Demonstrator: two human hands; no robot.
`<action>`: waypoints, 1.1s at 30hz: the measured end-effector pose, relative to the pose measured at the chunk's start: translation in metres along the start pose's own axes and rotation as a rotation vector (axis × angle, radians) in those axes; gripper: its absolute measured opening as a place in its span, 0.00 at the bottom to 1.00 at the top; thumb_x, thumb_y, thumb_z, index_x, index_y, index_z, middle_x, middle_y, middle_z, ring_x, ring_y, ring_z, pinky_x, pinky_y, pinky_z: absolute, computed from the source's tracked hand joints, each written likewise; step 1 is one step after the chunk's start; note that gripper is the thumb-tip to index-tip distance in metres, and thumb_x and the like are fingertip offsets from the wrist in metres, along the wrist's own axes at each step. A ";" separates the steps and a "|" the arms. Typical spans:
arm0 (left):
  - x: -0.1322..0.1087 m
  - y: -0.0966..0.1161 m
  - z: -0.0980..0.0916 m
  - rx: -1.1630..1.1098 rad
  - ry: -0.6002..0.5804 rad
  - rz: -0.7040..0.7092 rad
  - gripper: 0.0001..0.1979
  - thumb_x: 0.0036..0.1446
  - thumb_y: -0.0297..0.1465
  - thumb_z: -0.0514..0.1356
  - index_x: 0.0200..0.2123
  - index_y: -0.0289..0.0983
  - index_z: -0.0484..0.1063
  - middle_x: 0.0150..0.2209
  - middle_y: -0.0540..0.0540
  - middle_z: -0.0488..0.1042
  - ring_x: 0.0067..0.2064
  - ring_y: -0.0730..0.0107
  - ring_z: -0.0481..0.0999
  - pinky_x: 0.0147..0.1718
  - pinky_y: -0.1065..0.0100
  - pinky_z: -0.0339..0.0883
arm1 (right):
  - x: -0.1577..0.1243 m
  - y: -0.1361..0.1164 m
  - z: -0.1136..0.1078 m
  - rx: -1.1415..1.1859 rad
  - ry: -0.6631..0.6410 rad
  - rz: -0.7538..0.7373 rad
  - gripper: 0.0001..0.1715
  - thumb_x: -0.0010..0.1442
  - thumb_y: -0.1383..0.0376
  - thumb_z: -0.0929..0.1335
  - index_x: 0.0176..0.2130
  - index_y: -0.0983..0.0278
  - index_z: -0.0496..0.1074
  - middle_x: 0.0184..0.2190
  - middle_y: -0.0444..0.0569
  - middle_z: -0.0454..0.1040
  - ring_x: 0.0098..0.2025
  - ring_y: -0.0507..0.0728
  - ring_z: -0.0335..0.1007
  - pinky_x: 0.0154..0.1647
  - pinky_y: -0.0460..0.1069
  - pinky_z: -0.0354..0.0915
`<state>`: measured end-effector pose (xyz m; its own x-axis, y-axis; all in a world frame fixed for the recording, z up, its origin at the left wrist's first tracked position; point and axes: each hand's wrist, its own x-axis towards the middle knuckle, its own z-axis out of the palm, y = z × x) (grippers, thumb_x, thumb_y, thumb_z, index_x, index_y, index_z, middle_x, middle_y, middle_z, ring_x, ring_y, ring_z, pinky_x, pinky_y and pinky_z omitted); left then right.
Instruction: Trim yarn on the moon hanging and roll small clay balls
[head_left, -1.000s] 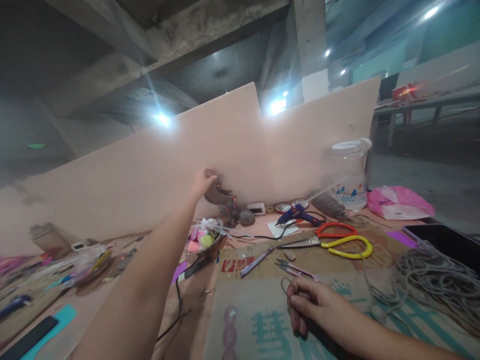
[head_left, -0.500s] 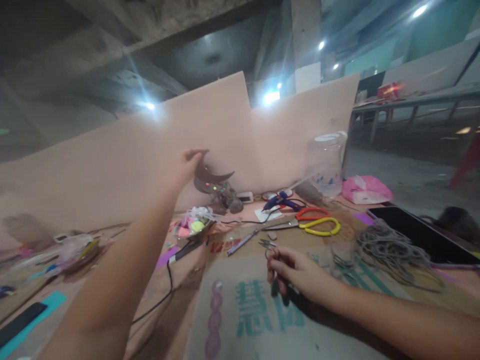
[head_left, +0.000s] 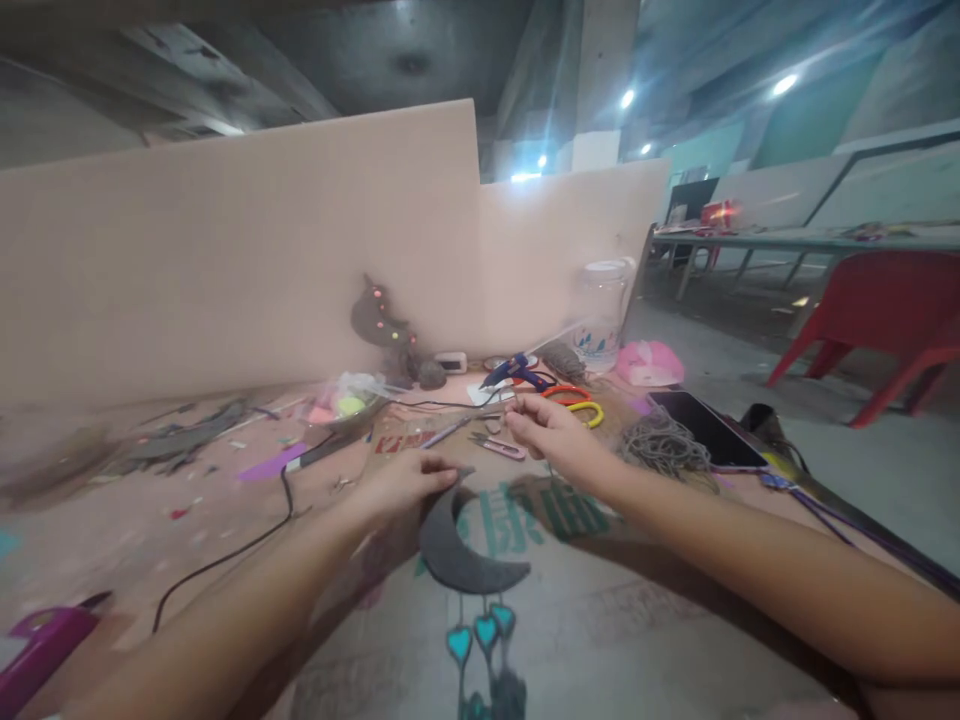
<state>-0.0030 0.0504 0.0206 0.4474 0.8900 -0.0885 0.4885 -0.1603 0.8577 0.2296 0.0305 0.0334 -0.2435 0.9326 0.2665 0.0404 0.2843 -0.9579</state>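
My left hand [head_left: 409, 482] is closed on the upper tip of a dark grey crescent moon cutout [head_left: 454, 555], holding it just above the cardboard sheet [head_left: 600, 620]. Teal hearts [head_left: 480, 630] hang on threads below the moon. My right hand [head_left: 544, 430] is a little farther back, its fingers pinched together on something I cannot make out, close to the small snips [head_left: 496, 446] on the sheet. A second dark moon piece with coloured dots [head_left: 379, 318] leans against the pink board [head_left: 225, 240] behind.
Yellow and orange scissors [head_left: 579, 403], a blue glue gun [head_left: 517, 372], a coil of grey cord [head_left: 664, 445], a dark phone [head_left: 705, 430], a plastic jar [head_left: 604, 310] and a pink bag [head_left: 649, 362] lie at the back right. A black cable [head_left: 247, 535] crosses the left. A red chair [head_left: 885, 330] stands right.
My left hand came down from the board to the cardboard, now holding a dark moon with hearts. My right hand moved back toward the snips. The view swung right and down.
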 end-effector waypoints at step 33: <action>0.003 0.016 0.016 -0.144 0.173 0.293 0.15 0.59 0.43 0.60 0.30 0.37 0.70 0.29 0.49 0.76 0.33 0.69 0.74 0.34 0.69 0.66 | -0.019 0.022 0.022 0.140 -0.206 0.244 0.30 0.58 0.42 0.67 0.35 0.67 0.74 0.17 0.35 0.50 0.19 0.47 0.41 0.20 0.46 0.39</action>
<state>0.0181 0.0439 0.0255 0.4135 0.8763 0.2473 0.2430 -0.3680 0.8975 0.2138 0.0143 0.0053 -0.4342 0.9007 0.0145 -0.0086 0.0120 -0.9999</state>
